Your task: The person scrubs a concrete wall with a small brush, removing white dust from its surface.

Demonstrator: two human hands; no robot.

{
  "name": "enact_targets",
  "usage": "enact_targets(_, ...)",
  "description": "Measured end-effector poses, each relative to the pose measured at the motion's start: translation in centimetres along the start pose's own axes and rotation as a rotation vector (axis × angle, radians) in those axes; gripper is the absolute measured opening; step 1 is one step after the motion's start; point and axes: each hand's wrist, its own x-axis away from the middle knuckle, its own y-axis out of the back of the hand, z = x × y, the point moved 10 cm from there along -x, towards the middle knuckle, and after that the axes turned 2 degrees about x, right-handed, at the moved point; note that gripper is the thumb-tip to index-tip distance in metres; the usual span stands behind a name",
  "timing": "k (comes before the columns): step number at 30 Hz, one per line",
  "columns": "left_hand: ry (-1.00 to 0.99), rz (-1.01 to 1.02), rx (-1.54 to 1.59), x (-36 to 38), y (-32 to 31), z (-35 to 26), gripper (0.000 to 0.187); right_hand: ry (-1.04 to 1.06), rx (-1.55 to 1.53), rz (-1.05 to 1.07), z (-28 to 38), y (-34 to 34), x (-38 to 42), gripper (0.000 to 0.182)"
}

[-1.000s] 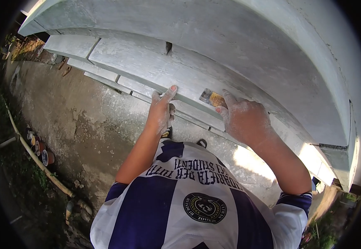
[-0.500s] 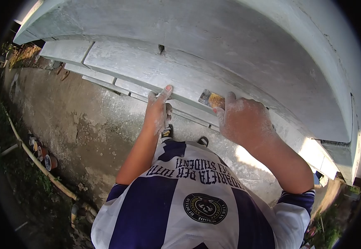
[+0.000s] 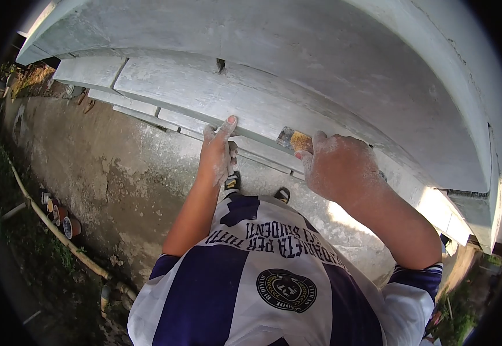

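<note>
My right hand (image 3: 340, 164), dusted with white powder, is closed around a putty knife (image 3: 295, 139). Its short, dark blade with a yellowish-brown patch lies against the long grey-white ledge (image 3: 176, 83), close to the front edge. To the left, my left hand (image 3: 219, 147) has its thumb stretched up against that same edge. The other fingers curl in below; whitish dust covers them, and what they hold, if anything, is hidden. Above the ledge curves a smooth grey slab (image 3: 297, 43).
Lower pale slabs (image 3: 141, 106) step down beneath the ledge. Rough concrete ground (image 3: 101, 150) spreads out on the left, bordered by a bamboo pole (image 3: 55, 225) and small pots (image 3: 72, 226). My sandalled feet (image 3: 233, 183) stand close below.
Both hands stay in nearly the same places. The ledge and left hand appear slightly further left in view, while the putty knife remains near the front edge.
</note>
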Motion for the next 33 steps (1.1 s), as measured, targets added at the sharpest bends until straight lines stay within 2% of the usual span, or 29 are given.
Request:
enact_targets(11,0.024,0.004,0.011,0.3,-0.3,-0.2,0.061,-0.157,-0.052,0.044,-4.9,-1.0,3.3,0.043)
enact_targets(17,0.012,-0.011,-0.005,0.3,-0.2,-0.2,0.060,-0.067,-0.013,0.043,-3.1,0.6,1.2,0.044)
enact_targets(23,0.001,0.009,-0.021,-0.2,0.0,0.0,0.061,-0.071,-0.108,0.087,-2.1,0.1,0.1,0.043)
enact_targets(29,-0.006,-0.008,-0.011,0.1,-0.2,-0.1,0.062,-0.168,-0.078,0.001,-7.6,-2.2,4.1,0.041)
enact_targets(33,-0.015,-0.019,-0.008,0.3,-0.3,-0.3,0.062,-0.145,-0.069,-0.120,-7.9,-1.5,4.8,0.040)
